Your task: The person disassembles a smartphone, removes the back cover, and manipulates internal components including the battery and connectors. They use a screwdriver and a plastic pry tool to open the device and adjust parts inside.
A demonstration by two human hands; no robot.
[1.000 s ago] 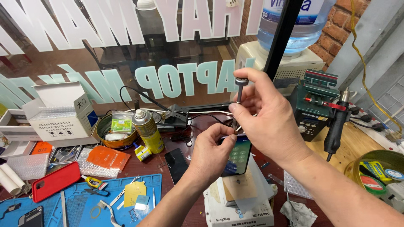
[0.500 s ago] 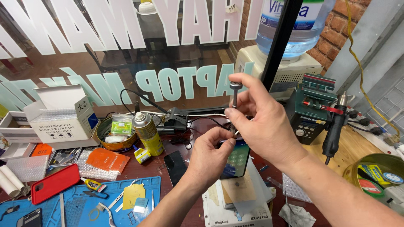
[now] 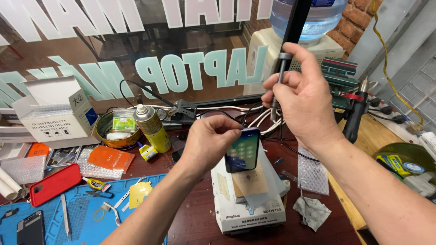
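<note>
Both closed: left hand point(image 3: 210, 143) grips phone point(image 3: 243, 149), right hand point(image 3: 302, 93) screwdriver point(image 3: 280, 75).

Lit phone screen point(image 3: 243, 152) in left hand point(image 3: 210, 145); white carton point(image 3: 56, 109) far left w/ blue label.

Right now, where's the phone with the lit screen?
In the head view the phone is centre frame, held upright in the left hand, just above the white machine and below the right hand gripping a screwdriver.

Your left hand point(image 3: 206, 145) is raised mid-frame, fingers curled closed in a grip, forearm running up from below; your right hand point(image 3: 302, 97) sits higher, fingertips pinched, forearm angling in from lower right
</note>
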